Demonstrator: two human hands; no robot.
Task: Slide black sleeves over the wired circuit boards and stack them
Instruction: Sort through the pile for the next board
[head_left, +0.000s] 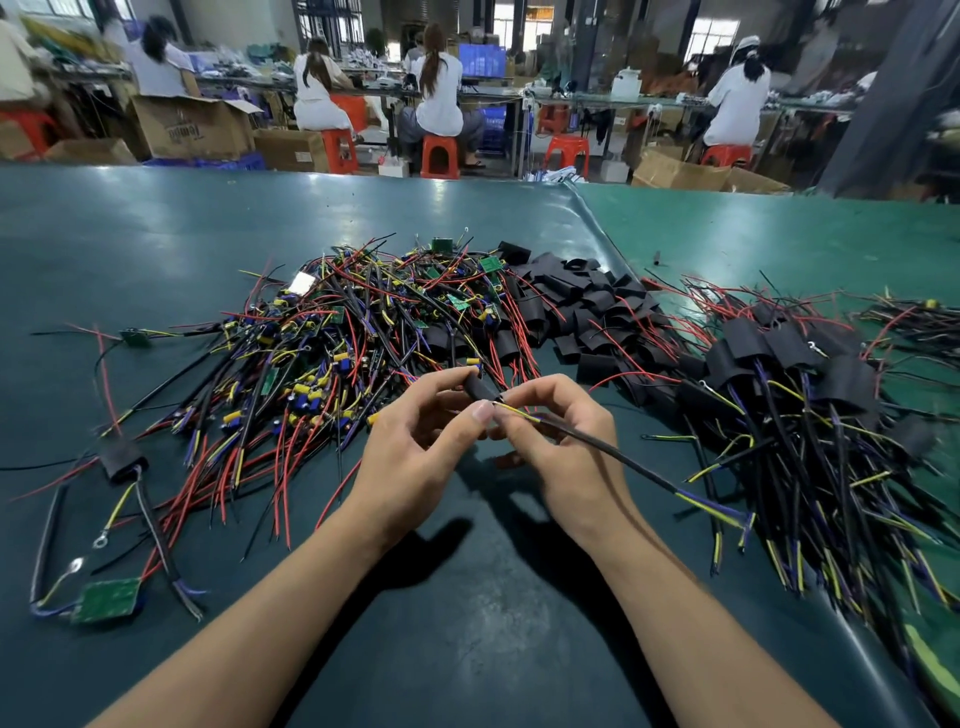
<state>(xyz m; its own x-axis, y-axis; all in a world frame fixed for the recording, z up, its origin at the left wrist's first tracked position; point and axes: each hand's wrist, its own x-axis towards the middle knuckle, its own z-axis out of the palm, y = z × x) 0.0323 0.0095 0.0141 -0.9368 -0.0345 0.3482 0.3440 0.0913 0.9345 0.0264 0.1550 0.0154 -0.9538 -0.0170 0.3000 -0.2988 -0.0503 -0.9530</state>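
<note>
A green-topped table fronts a workshop: orange stools, cardboard boxes, a blue screen, seemingly bright windows behind.

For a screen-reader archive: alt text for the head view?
Two bare hands, left hand and right hand, hold a black sleeve on a wired board above a dark green table, between a pile of unsleeved boards and sleeved ones.
</note>
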